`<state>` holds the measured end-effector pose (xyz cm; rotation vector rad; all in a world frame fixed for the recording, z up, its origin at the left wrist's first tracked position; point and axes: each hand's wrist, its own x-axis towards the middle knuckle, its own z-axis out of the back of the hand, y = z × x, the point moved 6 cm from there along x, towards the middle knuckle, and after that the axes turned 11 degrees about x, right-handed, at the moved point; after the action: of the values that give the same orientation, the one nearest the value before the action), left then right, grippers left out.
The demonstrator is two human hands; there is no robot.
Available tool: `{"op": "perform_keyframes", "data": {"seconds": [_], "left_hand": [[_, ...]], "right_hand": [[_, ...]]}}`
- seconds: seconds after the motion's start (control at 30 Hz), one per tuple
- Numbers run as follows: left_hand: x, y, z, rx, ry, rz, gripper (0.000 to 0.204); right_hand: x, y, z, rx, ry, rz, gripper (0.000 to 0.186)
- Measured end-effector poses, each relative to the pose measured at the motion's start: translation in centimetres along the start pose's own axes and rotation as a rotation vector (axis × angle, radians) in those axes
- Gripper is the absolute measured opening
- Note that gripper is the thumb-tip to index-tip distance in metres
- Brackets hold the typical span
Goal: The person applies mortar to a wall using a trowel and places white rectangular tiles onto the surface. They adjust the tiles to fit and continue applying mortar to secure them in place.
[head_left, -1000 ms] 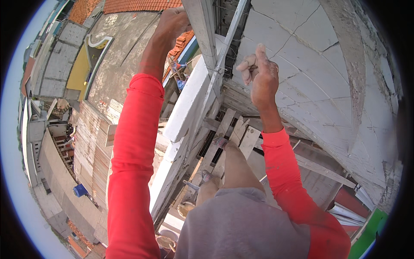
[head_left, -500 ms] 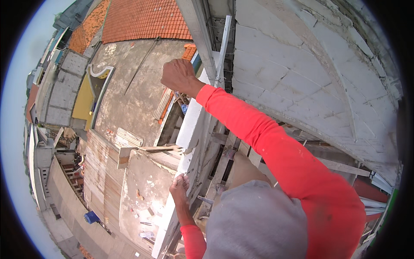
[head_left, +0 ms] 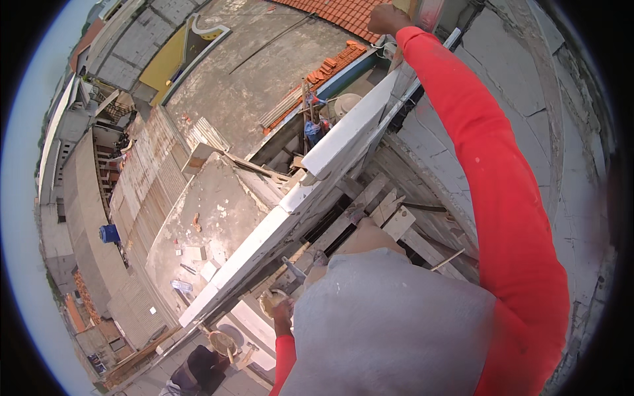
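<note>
My right hand (head_left: pixel 388 20), in a red sleeve, is raised at the top near a post (head_left: pixel 429 12), its fingers curled; what is in them, if anything, I cannot make out. A long white beam (head_left: pixel 246 247) runs diagonally below it. My left hand (head_left: pixel 282 310) is low, right beside a pale round container (head_left: pixel 269 300) at the bottom; its fingers are largely hidden. My legs and feet rest on narrow planks (head_left: pixel 396 221) with gaps between them.
Rooftops lie below on the left: orange tiles (head_left: pixel 330 16), a concrete roof (head_left: pixel 191 231), corrugated sheets (head_left: pixel 148 171), a blue tank (head_left: pixel 109 232). A cracked pale slab (head_left: pixel 522 152) fills the right. Another round container (head_left: pixel 223 342) and dark cloth (head_left: pixel 201 366) sit low.
My left hand has dropped from the post, past the white beam, to beside the container. My right hand has risen from over the slab to the top. The view has shifted.
</note>
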<state>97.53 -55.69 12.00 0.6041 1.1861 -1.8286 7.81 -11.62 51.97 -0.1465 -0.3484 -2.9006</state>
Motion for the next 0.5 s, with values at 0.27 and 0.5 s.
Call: {"op": "perform_keyframes", "data": {"seconds": [0.27,0.5], "left_hand": [[-2.0,2.4,-5.5,-0.829,-0.136,0.197,0.027],[-6.3,0.2,-10.3,-0.86,-0.397,0.291,0.028]], "right_hand": [[-8.0,13.0,5.2,0.157,-0.342,0.513,0.034],[-31.5,22.8,-5.0,0.711,0.153,0.589,0.032]]}}
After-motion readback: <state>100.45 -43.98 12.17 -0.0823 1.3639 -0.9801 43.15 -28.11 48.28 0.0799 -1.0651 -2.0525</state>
